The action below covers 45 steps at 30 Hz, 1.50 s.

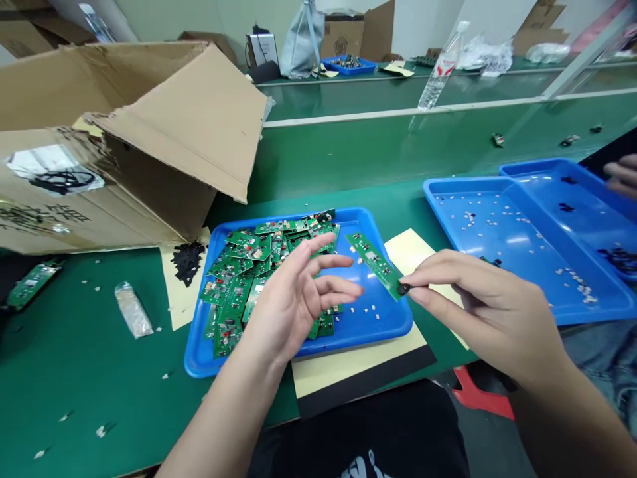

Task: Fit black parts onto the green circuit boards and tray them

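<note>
My right hand point(478, 312) pinches a narrow green circuit board point(374, 263) by its near end, where a small black part sits between thumb and forefinger. The board slants up and to the left above a blue tray point(381, 325). Palm up, my left hand point(303, 289) hovers over that tray with its fingers spread and holds nothing. Beneath and beyond it lies a heap of green circuit boards point(239, 272), partly hidden by the hand. A few tiny white bits are scattered on the tray's right side.
A torn cardboard box point(194, 119) stands at the left, beside a pile of black pieces point(188, 262). Two more blue trays point(497, 245) are at the right, near another person's hand point(624, 176). A plastic bottle point(442, 66) stands on the ledge behind.
</note>
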Each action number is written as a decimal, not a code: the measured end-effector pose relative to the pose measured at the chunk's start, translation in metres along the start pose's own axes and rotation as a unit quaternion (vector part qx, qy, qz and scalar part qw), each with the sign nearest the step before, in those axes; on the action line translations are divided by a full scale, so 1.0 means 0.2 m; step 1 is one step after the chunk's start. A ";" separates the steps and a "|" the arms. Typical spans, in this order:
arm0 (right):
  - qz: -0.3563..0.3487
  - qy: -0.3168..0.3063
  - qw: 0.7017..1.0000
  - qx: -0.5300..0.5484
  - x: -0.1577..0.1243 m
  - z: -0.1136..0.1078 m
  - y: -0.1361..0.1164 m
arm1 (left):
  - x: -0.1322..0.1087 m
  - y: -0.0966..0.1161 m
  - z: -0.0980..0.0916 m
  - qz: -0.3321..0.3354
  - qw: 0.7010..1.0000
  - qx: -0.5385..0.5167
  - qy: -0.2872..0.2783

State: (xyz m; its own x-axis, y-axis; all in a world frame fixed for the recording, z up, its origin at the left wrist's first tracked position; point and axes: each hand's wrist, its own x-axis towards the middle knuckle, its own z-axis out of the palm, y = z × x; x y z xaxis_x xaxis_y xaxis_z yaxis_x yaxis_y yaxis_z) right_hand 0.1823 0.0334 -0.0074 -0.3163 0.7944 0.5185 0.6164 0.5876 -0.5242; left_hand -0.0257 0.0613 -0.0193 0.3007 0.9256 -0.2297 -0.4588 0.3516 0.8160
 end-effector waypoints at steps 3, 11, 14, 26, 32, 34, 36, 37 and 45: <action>0.037 0.057 0.998 0.010 -0.01 0.05 -0.03 | -0.03 -0.06 0.04 0.141 0.984 0.106 -0.001; 0.059 0.108 0.990 0.065 -0.02 0.16 -0.12 | -0.07 -0.18 0.06 0.280 0.927 0.241 0.060; 0.084 0.086 0.986 0.120 -0.02 0.16 -0.13 | -0.07 -0.17 0.05 0.303 0.916 0.246 0.089; 0.124 0.050 0.989 0.061 0.00 0.07 -0.20 | -0.07 -0.12 0.03 0.349 0.868 0.336 0.111; 0.117 0.054 0.991 0.033 0.03 0.05 -0.16 | -0.07 -0.13 0.00 0.377 0.855 0.345 0.089; 0.101 0.053 0.993 0.021 0.05 0.04 -0.15 | -0.07 -0.12 0.00 0.390 0.852 0.344 0.056; 0.080 0.042 0.996 0.012 0.06 0.02 -0.14 | -0.08 -0.12 0.00 0.404 0.847 0.345 0.030; 0.070 0.034 0.997 0.007 0.06 0.01 -0.14 | -0.08 -0.12 0.00 0.409 0.843 0.349 0.026; -0.006 -0.001 1.000 -0.025 0.09 -0.01 -0.14 | -0.10 -0.09 -0.02 0.414 0.845 0.338 -0.024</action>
State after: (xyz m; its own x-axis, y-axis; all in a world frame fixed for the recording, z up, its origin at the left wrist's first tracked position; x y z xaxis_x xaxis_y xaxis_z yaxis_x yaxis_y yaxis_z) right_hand 0.1607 0.0304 0.0181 -0.3254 0.7873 0.5237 0.6475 0.5892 -0.4833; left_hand -0.0275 0.0375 -0.0319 0.1522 0.8025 0.5769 0.0494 -0.5892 0.8065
